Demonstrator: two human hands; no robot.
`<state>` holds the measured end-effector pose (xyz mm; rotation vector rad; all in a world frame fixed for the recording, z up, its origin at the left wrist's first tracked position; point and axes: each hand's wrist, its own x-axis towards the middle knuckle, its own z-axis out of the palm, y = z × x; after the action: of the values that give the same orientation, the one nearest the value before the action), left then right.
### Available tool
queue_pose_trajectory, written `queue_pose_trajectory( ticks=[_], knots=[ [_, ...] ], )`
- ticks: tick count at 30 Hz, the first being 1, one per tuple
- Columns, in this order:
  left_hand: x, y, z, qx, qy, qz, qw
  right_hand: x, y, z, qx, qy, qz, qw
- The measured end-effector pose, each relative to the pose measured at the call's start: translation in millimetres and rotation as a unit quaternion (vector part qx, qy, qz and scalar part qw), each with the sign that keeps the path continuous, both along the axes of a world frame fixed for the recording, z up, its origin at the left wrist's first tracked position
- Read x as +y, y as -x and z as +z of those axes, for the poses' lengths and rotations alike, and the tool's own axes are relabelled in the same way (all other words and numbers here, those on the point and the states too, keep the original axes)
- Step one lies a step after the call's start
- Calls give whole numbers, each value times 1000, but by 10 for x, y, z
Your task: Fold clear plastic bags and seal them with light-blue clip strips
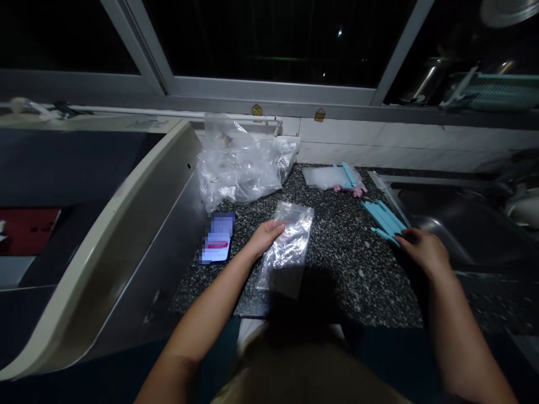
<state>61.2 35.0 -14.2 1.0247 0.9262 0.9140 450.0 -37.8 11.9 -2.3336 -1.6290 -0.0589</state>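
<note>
A small clear plastic bag [288,247] lies flat on the speckled dark counter [345,264]. My left hand [266,235] rests on its left edge, fingers curled onto the plastic. My right hand [423,252] is at the near end of a bundle of light blue sticks [384,220] by the sink; its fingers are closed on the sticks' tips.
A big crumpled clear bag [240,163] sits at the back left. A phone [218,238] lies left of my left hand. More clear bags with blue and pink pieces [337,178] lie at the back. A steel sink [458,224] is on the right, a large appliance [105,224] on the left.
</note>
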Motion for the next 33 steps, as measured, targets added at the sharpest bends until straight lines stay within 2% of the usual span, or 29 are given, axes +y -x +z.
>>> queue_pose_trajectory(
  ticks=[3,6,11,15,21,28,33],
  knots=[
    [12,12,-10,-1,10,3,1000,-140,-212,-108,-27,4,42,999],
    [23,19,-33,-1,13,8,1000,-191,-306,-191,-33,24,46,998],
    [38,21,-59,-1,6,11,1000,-179,-212,-182,-25,45,52,997],
    [34,13,-32,-5,4,16,1000,-124,-41,-93,3,-8,79,997],
    [-19,-1,75,-4,-8,26,1000,84,538,100,60,-101,205,972],
    [-3,-4,74,-1,-20,30,999,360,1483,246,106,-147,386,904],
    [11,-5,72,-27,-24,38,999,492,1904,220,149,-160,439,872]
  ],
)
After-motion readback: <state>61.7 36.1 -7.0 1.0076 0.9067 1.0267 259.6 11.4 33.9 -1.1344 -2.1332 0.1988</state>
